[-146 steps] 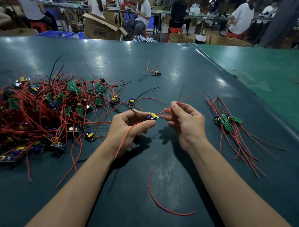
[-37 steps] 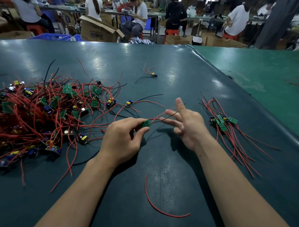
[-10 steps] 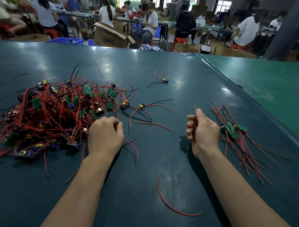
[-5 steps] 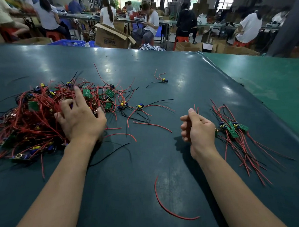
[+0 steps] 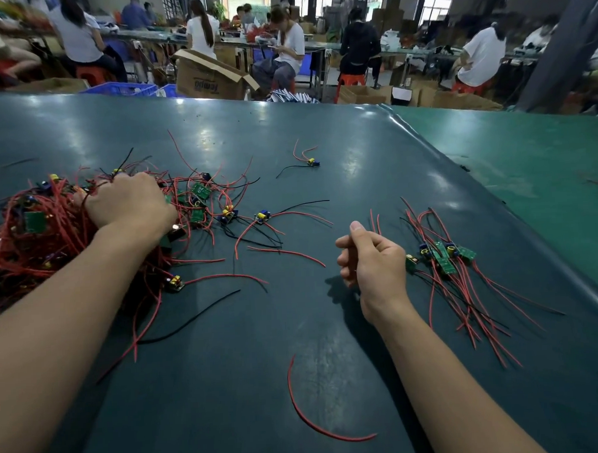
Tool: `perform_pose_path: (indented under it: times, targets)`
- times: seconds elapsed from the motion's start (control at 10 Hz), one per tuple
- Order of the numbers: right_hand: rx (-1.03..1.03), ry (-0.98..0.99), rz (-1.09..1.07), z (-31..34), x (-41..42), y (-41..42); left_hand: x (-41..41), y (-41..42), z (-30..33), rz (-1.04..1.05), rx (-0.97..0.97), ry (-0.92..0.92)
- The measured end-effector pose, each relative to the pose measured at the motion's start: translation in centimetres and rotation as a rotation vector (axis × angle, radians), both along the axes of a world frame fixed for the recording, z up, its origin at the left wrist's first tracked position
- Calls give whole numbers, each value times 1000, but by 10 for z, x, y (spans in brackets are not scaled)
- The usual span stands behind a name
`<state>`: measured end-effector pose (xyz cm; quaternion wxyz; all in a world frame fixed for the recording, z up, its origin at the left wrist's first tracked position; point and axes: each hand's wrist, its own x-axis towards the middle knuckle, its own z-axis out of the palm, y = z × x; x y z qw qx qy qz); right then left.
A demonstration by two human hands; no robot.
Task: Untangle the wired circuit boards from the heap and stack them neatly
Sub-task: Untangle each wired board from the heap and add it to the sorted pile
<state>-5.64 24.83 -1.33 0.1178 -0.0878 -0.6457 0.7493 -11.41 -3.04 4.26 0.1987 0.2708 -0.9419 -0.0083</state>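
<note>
1. Head view: the left hand (image 5: 128, 203) digs into the heap (image 5: 34, 234) on the table (image 5: 338, 149), fingers curled among red wires.
2. The right hand (image 5: 372, 260) hangs curled and empty beside the stack (image 5: 442, 254).
3. The boards look light, with springy, snag-prone leads; best taken by the board edge.

Bare dark mat (image 5: 340, 176) is seen between the red wire heap (image 5: 34, 238) on the left and the small stack of boards (image 5: 443, 257) on the right. That gap is crossed by stray boards (image 5: 263, 215) and one loose red wire (image 5: 313, 424) near the front.
</note>
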Motion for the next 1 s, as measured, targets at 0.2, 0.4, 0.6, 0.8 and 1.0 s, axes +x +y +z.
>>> perform_pose_path:
  times: [0.2,0.4,0.6,0.8,1.0]
  targets:
    - [-9,1,30,3,3,1,26,27,45,-148,303,676]
    - [-228,63,428,12,11,-5,63,121,26,-961,100,813]
    - [-115,19,433,6,11,-10,68,121,-59,-1276,36,537]
    - [-99,56,279,6,7,-12,74,114,-68,-1024,638,691]
    - [-24,132,356,7,10,-15,76,116,-68,-975,1041,387]
